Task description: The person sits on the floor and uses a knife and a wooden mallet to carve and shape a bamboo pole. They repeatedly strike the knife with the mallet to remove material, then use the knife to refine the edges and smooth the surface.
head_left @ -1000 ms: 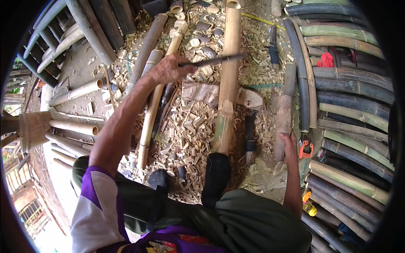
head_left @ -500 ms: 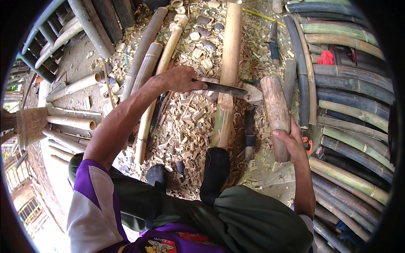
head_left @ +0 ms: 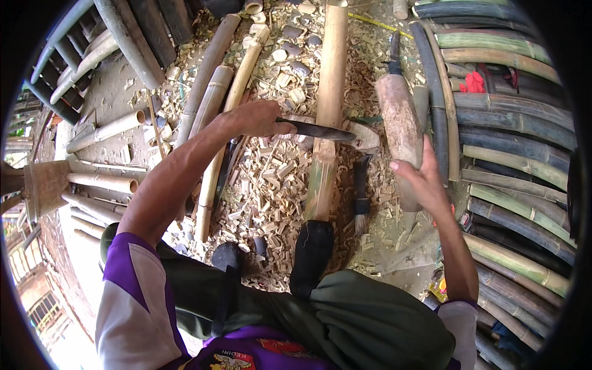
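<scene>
My left hand (head_left: 262,119) is closed round the handle of a large knife (head_left: 317,131). Its dark blade lies crosswise over a pale bamboo pole (head_left: 332,68), whose surface is pared and greenish below the blade. Beneath the pole there a wooden block (head_left: 366,138) shows. To the right of the blade tip, a thick wooden club (head_left: 398,111), worn rough at its far end, is gripped near its lower end by my right hand (head_left: 425,180). The club is apart from the knife. The pole's near end meets my dark-covered foot (head_left: 312,250).
Wood chips (head_left: 271,197) cover the ground around the pole. A dark tool (head_left: 362,188) lies right of it, another (head_left: 394,55) farther off. Bamboo lengths (head_left: 213,74) lie on the left; stacked bamboo poles (head_left: 518,142) line the right. A yellow tape (head_left: 376,23) stretches at the far side.
My right hand and the club have moved away from me, toward the far side. My left hand and the knife have shifted only slightly, the blade still across the pole.
</scene>
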The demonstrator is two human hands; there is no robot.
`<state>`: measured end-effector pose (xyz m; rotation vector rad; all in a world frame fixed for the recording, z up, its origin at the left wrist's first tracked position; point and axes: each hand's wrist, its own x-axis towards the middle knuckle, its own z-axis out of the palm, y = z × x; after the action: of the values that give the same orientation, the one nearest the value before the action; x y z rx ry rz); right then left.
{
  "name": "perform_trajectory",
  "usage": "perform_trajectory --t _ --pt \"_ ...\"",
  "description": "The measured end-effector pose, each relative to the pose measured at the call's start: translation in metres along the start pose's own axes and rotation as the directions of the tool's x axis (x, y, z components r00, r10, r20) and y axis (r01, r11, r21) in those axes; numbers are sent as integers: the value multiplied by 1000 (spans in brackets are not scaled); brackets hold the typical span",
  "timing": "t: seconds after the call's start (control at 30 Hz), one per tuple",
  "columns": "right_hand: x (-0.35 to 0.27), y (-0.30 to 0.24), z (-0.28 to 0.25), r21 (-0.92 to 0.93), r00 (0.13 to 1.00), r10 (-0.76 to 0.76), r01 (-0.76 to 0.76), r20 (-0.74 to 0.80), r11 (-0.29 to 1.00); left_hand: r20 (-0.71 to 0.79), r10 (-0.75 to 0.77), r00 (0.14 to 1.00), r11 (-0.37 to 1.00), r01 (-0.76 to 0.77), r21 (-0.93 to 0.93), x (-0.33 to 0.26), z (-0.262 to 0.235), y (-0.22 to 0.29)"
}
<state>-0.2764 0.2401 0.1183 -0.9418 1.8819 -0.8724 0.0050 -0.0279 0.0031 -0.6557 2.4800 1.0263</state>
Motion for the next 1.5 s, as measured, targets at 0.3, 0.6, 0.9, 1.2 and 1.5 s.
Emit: perform_trajectory --t 0.3,0.6,0.9,1.2,1.5 --pt "0 17 -3 -153 998 36 -42 -44 987 74 -64 995 998 66 -22 -1 -6 11" --pt "1 26 -14 -214 989 94 -69 110 974 102 -89 991 996 92 -20 -2 -10 19" --pt "-3 36 -16 -326 980 149 -100 129 940 179 -146 973 987 157 -46 2 -9 16" --pt "-16 -1 -35 -80 968 204 -195 143 978 -57 386 921 886 -353 300 -43 42 27" --pt "-15 22 -32 42 986 115 -121 124 992 -246 13 969 998 1 59 -13 17 20"
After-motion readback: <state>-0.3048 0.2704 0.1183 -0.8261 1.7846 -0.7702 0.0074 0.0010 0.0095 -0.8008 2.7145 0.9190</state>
